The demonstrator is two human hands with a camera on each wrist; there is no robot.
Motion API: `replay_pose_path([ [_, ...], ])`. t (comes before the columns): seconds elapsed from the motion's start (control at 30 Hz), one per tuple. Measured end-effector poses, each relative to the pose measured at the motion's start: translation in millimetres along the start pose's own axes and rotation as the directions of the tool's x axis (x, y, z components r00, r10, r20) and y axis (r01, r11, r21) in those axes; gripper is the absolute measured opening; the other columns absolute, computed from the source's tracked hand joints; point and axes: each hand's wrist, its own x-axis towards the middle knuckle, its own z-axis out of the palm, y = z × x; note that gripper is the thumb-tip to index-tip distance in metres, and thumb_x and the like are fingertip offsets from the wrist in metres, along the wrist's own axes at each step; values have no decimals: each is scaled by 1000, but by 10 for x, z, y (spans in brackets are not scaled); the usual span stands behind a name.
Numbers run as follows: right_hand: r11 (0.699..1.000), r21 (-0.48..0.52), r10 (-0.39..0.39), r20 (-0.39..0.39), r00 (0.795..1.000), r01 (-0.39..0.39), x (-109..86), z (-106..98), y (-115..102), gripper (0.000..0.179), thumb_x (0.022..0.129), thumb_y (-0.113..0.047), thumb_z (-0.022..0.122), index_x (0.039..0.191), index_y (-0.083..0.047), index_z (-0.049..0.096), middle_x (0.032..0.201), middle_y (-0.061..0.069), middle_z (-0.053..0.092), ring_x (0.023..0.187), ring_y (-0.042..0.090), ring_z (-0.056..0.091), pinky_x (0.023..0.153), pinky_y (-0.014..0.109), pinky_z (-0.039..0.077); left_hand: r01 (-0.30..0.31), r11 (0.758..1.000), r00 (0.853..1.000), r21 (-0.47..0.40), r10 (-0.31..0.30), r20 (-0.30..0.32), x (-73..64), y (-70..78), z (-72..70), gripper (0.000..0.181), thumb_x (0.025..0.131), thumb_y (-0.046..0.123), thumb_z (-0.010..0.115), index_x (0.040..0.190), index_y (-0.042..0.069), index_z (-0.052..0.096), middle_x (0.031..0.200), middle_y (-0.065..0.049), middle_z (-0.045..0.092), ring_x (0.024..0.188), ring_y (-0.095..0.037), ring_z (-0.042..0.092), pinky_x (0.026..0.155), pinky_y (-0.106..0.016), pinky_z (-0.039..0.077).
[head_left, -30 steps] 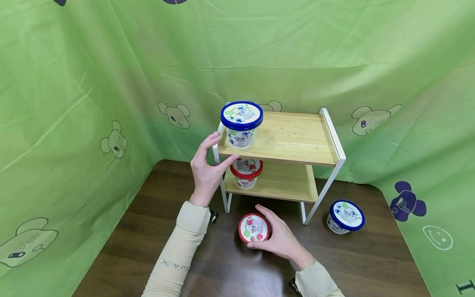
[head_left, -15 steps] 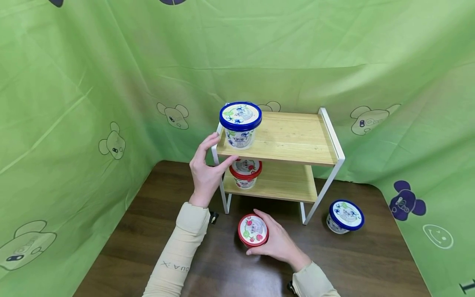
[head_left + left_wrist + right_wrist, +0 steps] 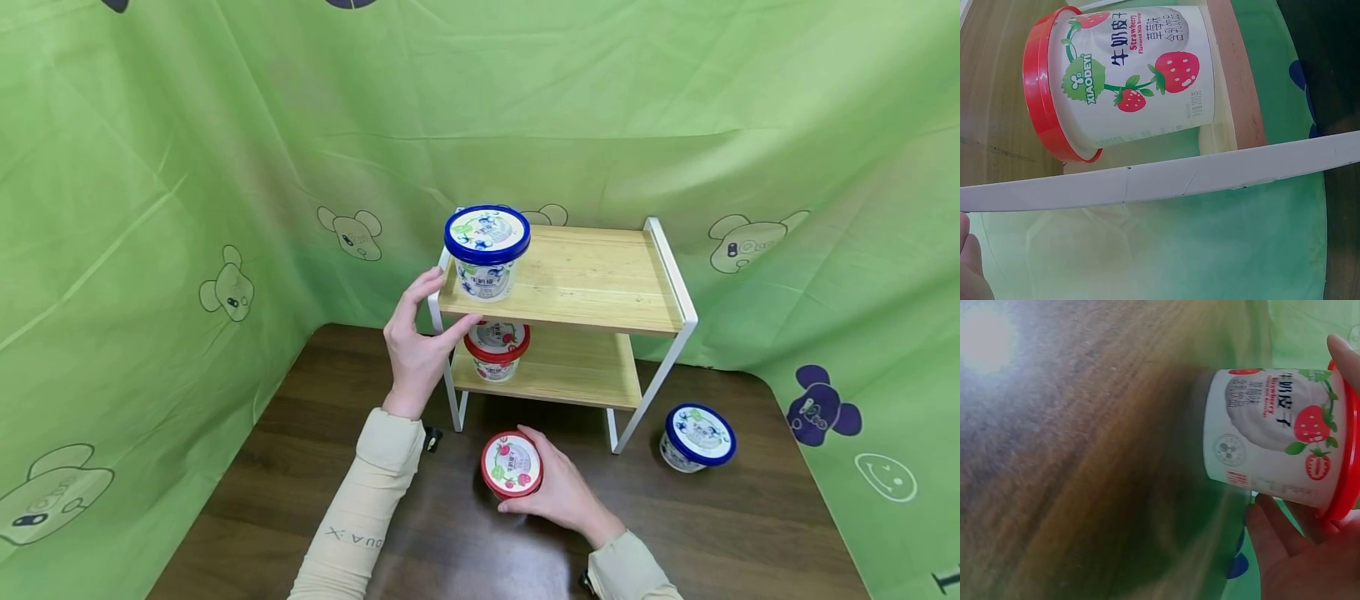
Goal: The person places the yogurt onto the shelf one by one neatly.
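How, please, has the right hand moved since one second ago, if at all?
Yes, slightly: in the head view, the right hand moved down, away from the shelf rack.

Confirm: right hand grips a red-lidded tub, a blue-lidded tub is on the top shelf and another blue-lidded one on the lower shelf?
No: the tub on the lower shelf has a red lid, not blue; the head view shows it. The rest stands: the right hand grips a red-lidded tub, and a blue-lidded tub is on the top shelf.
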Motion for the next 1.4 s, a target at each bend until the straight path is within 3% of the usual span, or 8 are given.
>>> replay_pose_path([
  [0.43, 997, 80, 3, 11, 1000, -4, 5, 32, 67, 110, 55, -34, 103, 146, -18, 45, 121, -12, 61, 106, 12, 60, 94, 40, 53, 7, 1000, 1000, -6, -7, -7, 7, 8, 2, 65, 68, 6, 96, 125, 4, 65, 138, -9, 63, 129, -24, 57, 111, -44, 41],
  [1.4, 997, 80, 14, -50, 999, -10, -23, 74, 63, 105, 55, -33, 103, 142, -22, 45, 121, -11, 61, 106, 11, 61, 93, 39, 53, -2, 1000, 1000, -7, 2, -2, 1, -7, -1, 67, 68, 6, 96, 127, 4, 64, 139, -5, 62, 129, -24, 57, 111, -45, 41],
])
